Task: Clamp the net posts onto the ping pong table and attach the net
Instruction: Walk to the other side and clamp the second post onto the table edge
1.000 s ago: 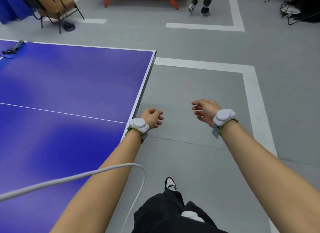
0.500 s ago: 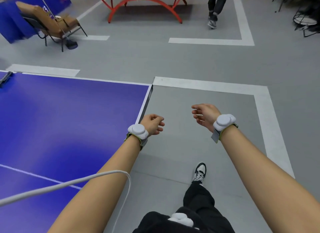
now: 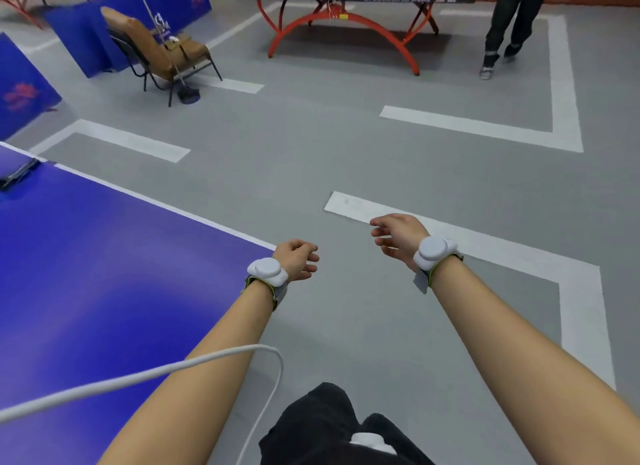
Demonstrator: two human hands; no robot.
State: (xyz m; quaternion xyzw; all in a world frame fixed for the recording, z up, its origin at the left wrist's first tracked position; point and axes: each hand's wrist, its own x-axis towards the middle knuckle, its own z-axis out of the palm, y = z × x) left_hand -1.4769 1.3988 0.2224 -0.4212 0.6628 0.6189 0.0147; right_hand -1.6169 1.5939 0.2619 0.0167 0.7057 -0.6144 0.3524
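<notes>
Ping pong table (image 3: 86, 274) left of hands (image 3: 346, 253)

- Grey floor (image 3: 311, 146) marked with broad white lines (image 3: 568, 83).
- Far off, a red-legged second table (image 3: 346, 24); left of it a brown chair (image 3: 156, 52) and blue barriers (image 3: 86, 35).

Blue ping pong table (image 3: 86, 256) bare; dark clamp (image 3: 17, 173) at far edge

Scene is evenly lit from overhead, fairly bright. A soft pale sheen is seen on the blue table top (image 3: 86, 274) at 9 o'clock. Motion blur is noted throughout (strongest at 11 o'clock). Wide-angle bending is seen at the edges.
</notes>
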